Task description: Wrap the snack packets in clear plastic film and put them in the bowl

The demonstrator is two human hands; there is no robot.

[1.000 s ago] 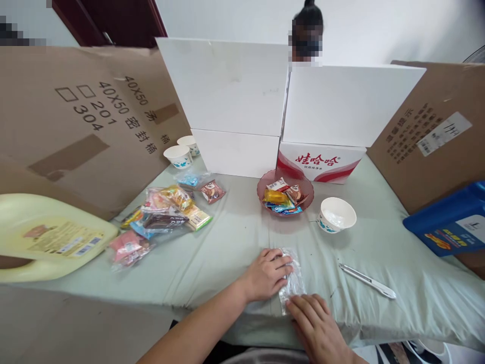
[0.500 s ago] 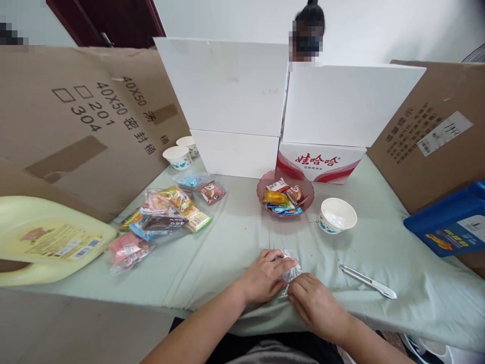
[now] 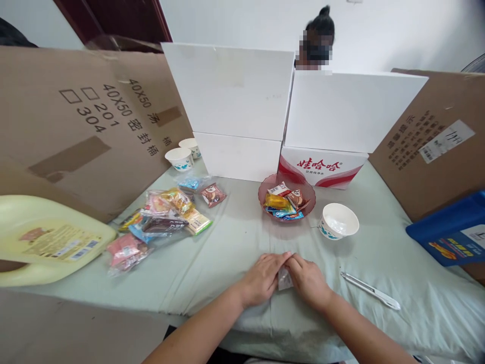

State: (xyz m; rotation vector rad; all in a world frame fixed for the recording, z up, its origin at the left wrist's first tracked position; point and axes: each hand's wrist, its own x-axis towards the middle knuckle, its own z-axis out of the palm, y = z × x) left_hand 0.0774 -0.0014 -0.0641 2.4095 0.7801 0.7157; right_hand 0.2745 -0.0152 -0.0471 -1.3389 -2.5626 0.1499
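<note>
Across a pale green cloth [image 3: 235, 242], cardboard sheets and white boxes [image 3: 235, 91] stand like walls from nine to three o'clock. A yellow jug [image 3: 45, 237] lies at nine o'clock, a blue box [image 3: 450, 232] at three. Loose snack packets [image 3: 162, 217] sit at ten o'clock, a pink dish of sweets [image 3: 287, 200] at twelve, a white paper bowl [image 3: 338, 221] at one, a silver pen-like tool [image 3: 370, 289] at three. At six o'clock, the left hand [image 3: 263, 279] and right hand [image 3: 308, 280] meet, fingertips pinching a small folded clear wrapper [image 3: 283, 279] between them on the cloth.
</note>
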